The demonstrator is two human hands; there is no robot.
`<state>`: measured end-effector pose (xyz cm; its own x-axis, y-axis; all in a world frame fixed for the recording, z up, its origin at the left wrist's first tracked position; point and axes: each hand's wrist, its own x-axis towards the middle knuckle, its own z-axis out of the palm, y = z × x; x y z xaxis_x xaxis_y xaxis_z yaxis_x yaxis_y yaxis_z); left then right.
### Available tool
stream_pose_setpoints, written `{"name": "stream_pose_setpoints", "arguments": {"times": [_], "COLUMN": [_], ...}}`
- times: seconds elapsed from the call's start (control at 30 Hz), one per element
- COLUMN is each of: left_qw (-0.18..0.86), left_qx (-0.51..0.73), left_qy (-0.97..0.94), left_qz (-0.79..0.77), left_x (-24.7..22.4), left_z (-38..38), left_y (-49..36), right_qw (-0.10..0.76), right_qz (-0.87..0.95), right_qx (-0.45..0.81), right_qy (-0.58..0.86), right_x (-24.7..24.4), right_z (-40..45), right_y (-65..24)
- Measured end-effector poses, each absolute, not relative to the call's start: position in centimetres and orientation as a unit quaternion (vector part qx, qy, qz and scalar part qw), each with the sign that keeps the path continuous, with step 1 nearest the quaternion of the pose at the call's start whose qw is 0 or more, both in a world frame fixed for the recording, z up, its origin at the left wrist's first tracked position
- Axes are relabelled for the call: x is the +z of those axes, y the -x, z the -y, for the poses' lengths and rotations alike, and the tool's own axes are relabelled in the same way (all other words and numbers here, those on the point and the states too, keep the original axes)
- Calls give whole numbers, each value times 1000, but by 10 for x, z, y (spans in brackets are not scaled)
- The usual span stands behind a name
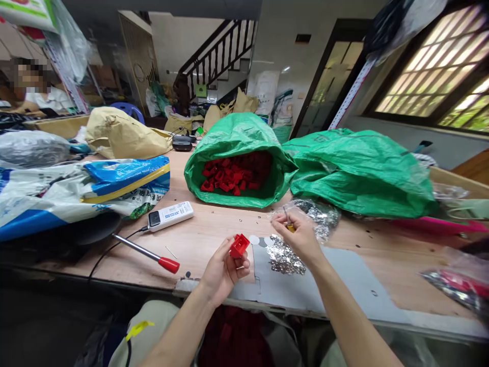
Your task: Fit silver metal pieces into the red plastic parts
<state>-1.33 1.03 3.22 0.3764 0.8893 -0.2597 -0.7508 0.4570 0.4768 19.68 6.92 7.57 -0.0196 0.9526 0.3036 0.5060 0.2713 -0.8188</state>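
A small red plastic box (239, 245) is held in my left hand (224, 270), its hollow side facing up. My right hand (300, 235) is closed around a small tool (291, 227) with a yellow part and a thin metal tip. Just below my right hand lies a pile of small shiny metal pieces (284, 257) on a grey sheet (336, 275). Two round white discs (254, 239) lie between my hands. Behind them, a green sack (240, 132) lies with its mouth open toward me, full of red plastic pieces (237, 173).
A lever with a red handle (168, 264) juts over the table at the left, near a white device (170, 216) with a cable. Another green sack (362, 168) and a clear bag of metal pieces (321, 216) lie right. A person (46, 92) sits far left.
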Motion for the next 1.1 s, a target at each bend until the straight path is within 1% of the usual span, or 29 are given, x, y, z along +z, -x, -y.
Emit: {"name": "stream_pose_setpoints", "arguments": {"times": [0.03, 0.1, 0.17, 0.2, 0.33, 0.5, 0.77, 0.87, 1.0, 1.07, 1.1], "left_qw": [822, 823, 819, 815, 808, 816, 807, 799, 794, 793, 793], "left_qx": [497, 491, 488, 486, 481, 462, 465, 466, 469, 470, 470], "left_qy": [-130, -129, -152, -166, -202, -214, -230, -247, -243, -244, -246], "left_qz": [-247, -255, -263, -267, -272, -275, -282, -290, -301, -300, -299], "left_x": [31, 28, 28, 28, 30, 29, 28, 27, 27, 28, 28], "left_z": [-12, -13, -12, -11, -6, -2, -1, -1, -2, -2, -2], "left_y": [12, 9, 7, 7, 4, 1, 7, 7, 6, 6, 6], "right_qw": [458, 463, 447, 443, 439, 467, 505, 501, 479, 467, 453], "right_qz": [652, 619, 603, 605, 640, 630, 660, 672, 681, 657, 631], "right_qx": [318, 427, 492, 505, 484, 436, 353, 325, 343, 392, 437], "right_qy": [514, 470, 441, 428, 405, 441, 429, 438, 434, 444, 454], "right_x": [74, 71, 66, 63, 53, 44, 49, 50, 51, 53, 54], "right_z": [-62, -51, -44, -42, -39, -36, -25, -21, -20, -21, -22], "right_y": [-185, -165, -154, -151, -154, -165, -164, -162, -162, -164, -165]}}
